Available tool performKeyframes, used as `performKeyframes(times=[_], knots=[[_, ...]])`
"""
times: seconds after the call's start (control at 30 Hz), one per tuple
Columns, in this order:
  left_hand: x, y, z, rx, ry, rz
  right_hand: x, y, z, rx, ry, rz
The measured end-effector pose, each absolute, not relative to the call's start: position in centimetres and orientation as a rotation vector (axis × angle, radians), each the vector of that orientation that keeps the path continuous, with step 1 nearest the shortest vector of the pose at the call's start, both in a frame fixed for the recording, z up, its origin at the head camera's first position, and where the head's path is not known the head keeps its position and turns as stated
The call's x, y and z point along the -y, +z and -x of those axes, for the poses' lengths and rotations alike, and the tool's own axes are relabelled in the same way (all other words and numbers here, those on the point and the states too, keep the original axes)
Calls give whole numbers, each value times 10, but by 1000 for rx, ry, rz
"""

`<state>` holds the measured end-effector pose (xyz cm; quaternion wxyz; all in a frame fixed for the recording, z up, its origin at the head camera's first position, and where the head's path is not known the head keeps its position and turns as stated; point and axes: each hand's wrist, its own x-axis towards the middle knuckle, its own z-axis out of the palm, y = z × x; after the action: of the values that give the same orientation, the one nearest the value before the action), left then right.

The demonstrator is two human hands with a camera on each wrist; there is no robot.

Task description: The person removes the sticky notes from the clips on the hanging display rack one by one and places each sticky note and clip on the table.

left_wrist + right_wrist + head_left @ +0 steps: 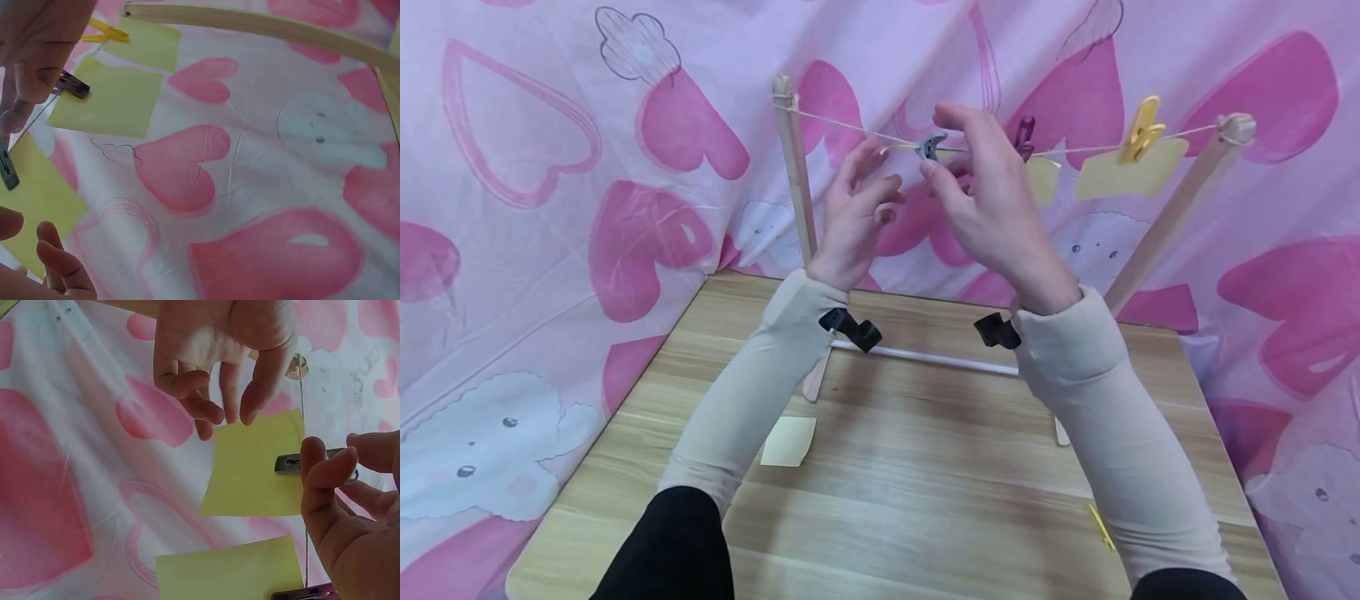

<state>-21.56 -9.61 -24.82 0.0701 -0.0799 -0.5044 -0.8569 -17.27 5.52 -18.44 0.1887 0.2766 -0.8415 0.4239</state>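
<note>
My right hand [992, 183] is at a grey clothespin [932, 147] on the string, thumb tip just under it and index finger spread above with a gap. The clothespin [289, 464] bites the string and a yellow paper note [253, 472], which hangs from the line. Beside the note's far edge is my left hand [859, 208], its fingers loosely bent and apart. In the right wrist view, the left fingertips [249, 417] are right at that edge. No object shows between the left thumb and fingers.
Two wooden posts [796, 167] hold the string. Farther right, a purple clothespin [1025, 137] and a yellow clothespin [1142, 131] hold more notes. On the table [917, 500] lie a pale note [788, 442] and a yellow clothespin [1101, 527]. A white rod [940, 360] runs between the posts' feet.
</note>
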Motion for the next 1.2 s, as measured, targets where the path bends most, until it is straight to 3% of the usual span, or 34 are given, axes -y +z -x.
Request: performKeyframes(times=[1.2], knots=[[97,-248,215,1827,-2184,319,-56,-181,179,2328,1022,-787]])
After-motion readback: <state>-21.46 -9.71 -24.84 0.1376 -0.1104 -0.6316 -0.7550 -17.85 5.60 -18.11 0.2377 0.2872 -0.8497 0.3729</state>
